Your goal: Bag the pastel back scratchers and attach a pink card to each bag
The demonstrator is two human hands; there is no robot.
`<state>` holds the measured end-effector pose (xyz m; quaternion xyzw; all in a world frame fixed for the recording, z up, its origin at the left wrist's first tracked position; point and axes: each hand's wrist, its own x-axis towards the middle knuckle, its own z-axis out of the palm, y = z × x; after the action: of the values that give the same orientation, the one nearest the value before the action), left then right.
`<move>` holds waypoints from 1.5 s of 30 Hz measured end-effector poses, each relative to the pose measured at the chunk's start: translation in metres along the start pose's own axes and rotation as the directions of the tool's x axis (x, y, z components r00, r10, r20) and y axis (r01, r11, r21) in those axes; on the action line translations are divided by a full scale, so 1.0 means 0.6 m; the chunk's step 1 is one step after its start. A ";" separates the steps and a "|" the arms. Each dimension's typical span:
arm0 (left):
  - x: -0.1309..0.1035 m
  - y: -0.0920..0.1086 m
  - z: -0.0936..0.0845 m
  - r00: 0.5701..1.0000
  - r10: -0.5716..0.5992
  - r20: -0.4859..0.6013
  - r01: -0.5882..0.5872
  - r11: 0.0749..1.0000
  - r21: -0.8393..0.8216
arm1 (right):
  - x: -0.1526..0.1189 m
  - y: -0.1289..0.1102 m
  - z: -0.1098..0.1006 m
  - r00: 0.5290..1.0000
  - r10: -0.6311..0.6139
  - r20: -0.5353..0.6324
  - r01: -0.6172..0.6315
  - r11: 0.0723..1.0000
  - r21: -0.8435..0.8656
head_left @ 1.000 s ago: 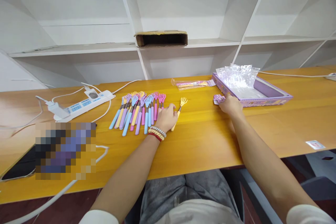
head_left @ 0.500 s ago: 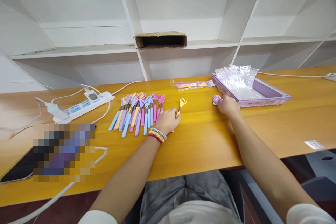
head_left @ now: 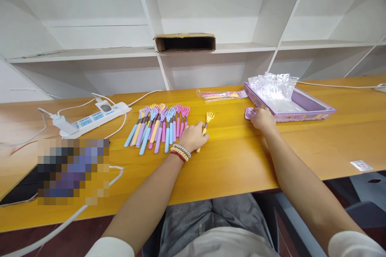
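Note:
My left hand [head_left: 194, 137] is closed on a yellow hand-shaped scratcher [head_left: 209, 118] lying on the table, its fingered head pointing away from me. Left of that hand lies a group of scratchers [head_left: 157, 128] with blue, purple, pink and yellow handles. My right hand [head_left: 263, 120] has its fingers closed at a small purple patterned packet [head_left: 249, 113], beside the front left corner of a purple box [head_left: 304, 117]. Clear plastic bags [head_left: 273, 90] stand up in the box. A clear bag with scratchers inside [head_left: 221, 96] lies near the table's back edge.
A white power strip [head_left: 96, 119] with plugs and cables lies at the left, near a dark phone [head_left: 22, 186] and a blurred patch. White shelves [head_left: 208, 4] with a cardboard box [head_left: 185, 43] rise behind the table [head_left: 229, 168]. A small card [head_left: 361, 165] lies at the right.
The camera view has shifted slightly. Both hands keep almost the same places, on the yellow scratcher and at the purple packet.

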<state>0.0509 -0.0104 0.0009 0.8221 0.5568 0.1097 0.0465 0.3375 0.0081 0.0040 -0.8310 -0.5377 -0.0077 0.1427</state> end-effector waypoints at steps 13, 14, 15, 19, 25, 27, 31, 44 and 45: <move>0.000 0.006 -0.002 1.000 0.023 0.014 -0.023 0.999 0.026 | -0.003 -0.004 -0.001 0.998 0.060 -0.008 -0.060 0.998 -0.001; -0.001 0.007 -0.003 1.000 0.017 0.019 -0.018 1.000 0.024 | -0.003 -0.005 -0.001 0.998 0.064 -0.011 -0.064 0.998 0.001; -0.001 0.008 -0.004 1.000 0.012 0.022 -0.012 1.000 0.024 | -0.003 -0.005 -0.001 0.998 0.068 -0.018 -0.068 0.998 0.007; -0.001 0.010 -0.006 1.000 -0.007 0.029 0.006 0.999 0.034 | -0.002 -0.004 -0.001 0.996 0.075 -0.052 -0.072 0.996 0.054; 0.001 0.006 -0.002 1.000 0.007 0.008 -0.007 0.999 0.039 | -0.003 -0.001 0.001 0.992 0.090 -0.085 -0.082 0.993 0.090; 0.002 0.004 0.001 1.000 0.010 0.000 -0.010 0.999 0.047 | -0.004 0.000 0.000 0.989 0.084 -0.125 -0.070 0.992 0.108; 0.003 0.002 0.004 1.000 0.017 -0.013 -0.016 0.998 0.060 | -0.005 -0.006 -0.005 0.959 0.024 -0.284 0.028 0.983 0.180; -0.007 0.017 -0.006 0.998 0.057 -0.008 -0.056 0.995 0.086 | -0.045 -0.076 0.027 0.835 -0.548 0.045 0.339 0.578 0.743; -0.008 0.018 -0.006 0.998 0.059 -0.007 -0.058 0.995 0.084 | -0.046 -0.077 0.029 0.831 -0.556 0.036 0.348 0.569 0.745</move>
<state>0.0578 -0.0191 0.0060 0.8386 0.5369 0.0915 0.0062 0.2820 0.0054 -0.0068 -0.5346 -0.7074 0.2756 0.3712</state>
